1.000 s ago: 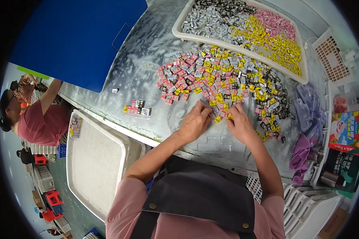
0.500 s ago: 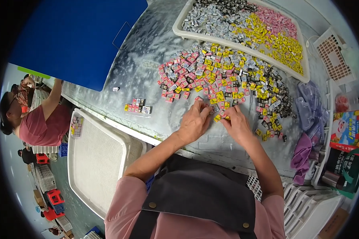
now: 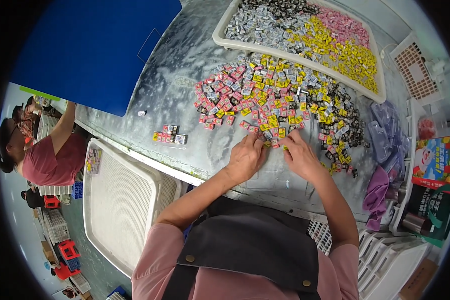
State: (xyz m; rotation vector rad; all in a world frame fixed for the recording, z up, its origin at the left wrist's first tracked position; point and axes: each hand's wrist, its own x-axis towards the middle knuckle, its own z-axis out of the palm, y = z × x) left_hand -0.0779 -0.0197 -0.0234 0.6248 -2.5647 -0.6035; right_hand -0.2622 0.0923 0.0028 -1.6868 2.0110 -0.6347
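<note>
A spread of small printed boxes (image 3: 265, 95) in pink, yellow, white and black covers the middle of the grey table. At its near edge, my left hand (image 3: 247, 157) has its fingers bent and closed against a small cluster of these boxes (image 3: 274, 132). My right hand (image 3: 303, 156) grips the same cluster from the other side, thumb and forefinger on a box at its near right corner. The fingertips hide part of what each hand holds. Off to the left, a neat block of boxes (image 3: 169, 135) sits on the table, with one lone white box (image 3: 142, 113) beyond it.
A white tray (image 3: 297, 56) heaped with loose boxes stands at the back. A blue board (image 3: 92, 55) covers the far left. White mesh trays (image 3: 117, 210) stand below the table's left edge. Purple cloth (image 3: 376, 192) and clear plastic packs (image 3: 385, 130) lie right. A co-worker (image 3: 52, 157) is at left.
My hands have shifted slightly around the box cluster; the boxes between them now sit more squarely together. The whole view has moved a little, and the laid-out block at left looks unchanged.
</note>
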